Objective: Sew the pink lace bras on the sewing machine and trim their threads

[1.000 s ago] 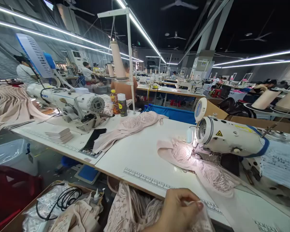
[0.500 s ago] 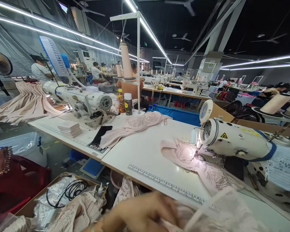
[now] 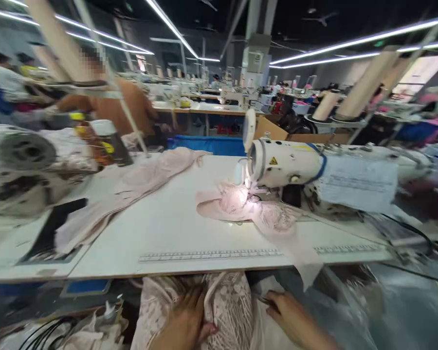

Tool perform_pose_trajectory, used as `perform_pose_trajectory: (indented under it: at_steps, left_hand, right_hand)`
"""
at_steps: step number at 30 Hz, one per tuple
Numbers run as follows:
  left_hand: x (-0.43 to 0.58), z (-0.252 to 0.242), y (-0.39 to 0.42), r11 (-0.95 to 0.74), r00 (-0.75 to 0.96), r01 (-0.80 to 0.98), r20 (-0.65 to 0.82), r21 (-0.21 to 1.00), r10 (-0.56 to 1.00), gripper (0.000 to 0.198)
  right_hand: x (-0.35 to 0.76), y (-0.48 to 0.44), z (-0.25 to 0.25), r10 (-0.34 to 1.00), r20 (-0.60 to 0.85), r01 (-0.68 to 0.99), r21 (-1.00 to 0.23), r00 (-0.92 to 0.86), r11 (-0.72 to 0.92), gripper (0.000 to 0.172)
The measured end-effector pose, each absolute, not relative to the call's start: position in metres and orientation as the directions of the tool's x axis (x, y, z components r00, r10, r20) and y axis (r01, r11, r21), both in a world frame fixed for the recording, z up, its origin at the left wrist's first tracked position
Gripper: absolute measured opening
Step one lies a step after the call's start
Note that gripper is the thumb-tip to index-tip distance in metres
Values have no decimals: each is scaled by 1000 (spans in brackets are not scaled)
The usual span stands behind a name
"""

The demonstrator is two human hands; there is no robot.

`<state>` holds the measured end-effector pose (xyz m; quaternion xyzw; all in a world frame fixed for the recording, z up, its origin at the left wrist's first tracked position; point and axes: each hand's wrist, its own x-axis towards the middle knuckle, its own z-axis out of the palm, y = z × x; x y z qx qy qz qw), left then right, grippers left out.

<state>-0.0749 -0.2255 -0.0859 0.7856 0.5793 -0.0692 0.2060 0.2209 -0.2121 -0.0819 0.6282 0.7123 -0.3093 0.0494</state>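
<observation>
Below the table's front edge, a pink lace garment (image 3: 229, 304) lies bunched in my lap. My left hand (image 3: 184, 323) rests on its left side, thumb pressed against the lace, closed on it. My right hand (image 3: 294, 318) is just right of the garment, fingers pinched round a small dark tool (image 3: 268, 301) whose tip points at the lace. On the table, another pink lace piece (image 3: 248, 209) lies lit under the needle of the white sewing machine (image 3: 288, 163). The view is smeared by motion.
A printed ruler strip (image 3: 211, 254) runs along the white table's front edge (image 3: 168, 267). A long pink garment (image 3: 131, 187) lies at the left by bottles (image 3: 102, 141) and a second machine (image 3: 22, 165). Thread cones (image 3: 365, 85) stand at the right. Other people sit at tables behind.
My head has swung right and down. Both hands have dropped below the table edge onto the lace in my lap, where before one hand held lace at the edge.
</observation>
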Motion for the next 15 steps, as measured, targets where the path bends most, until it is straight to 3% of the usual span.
perform_pose_trajectory:
  at_steps: [4,7,9,11,15]
  left_hand:
    - [-42,-89,-204,-317,351,936,-451,153,820,52]
    - [-12,-92,-201,-445,479,876,-451,187,753,56]
    - [-2,-97,-203,-487,539,841,-449,236,712,60]
    - [-2,-103,-204,-486,549,836,-429,257,717,58]
    - [-21,-101,-205,-535,545,835,-317,127,776,43]
  right_hand:
    - [239,-209,-29,902,-407,973,-224,-142,52,23]
    - [244,-197,10,918,-320,888,-454,-236,70,21]
    - [246,-184,25,941,-164,785,-603,-297,143,21]
    - [252,-164,30,960,54,726,-642,-276,245,24]
    - [283,-98,22,894,424,841,-423,-145,337,42]
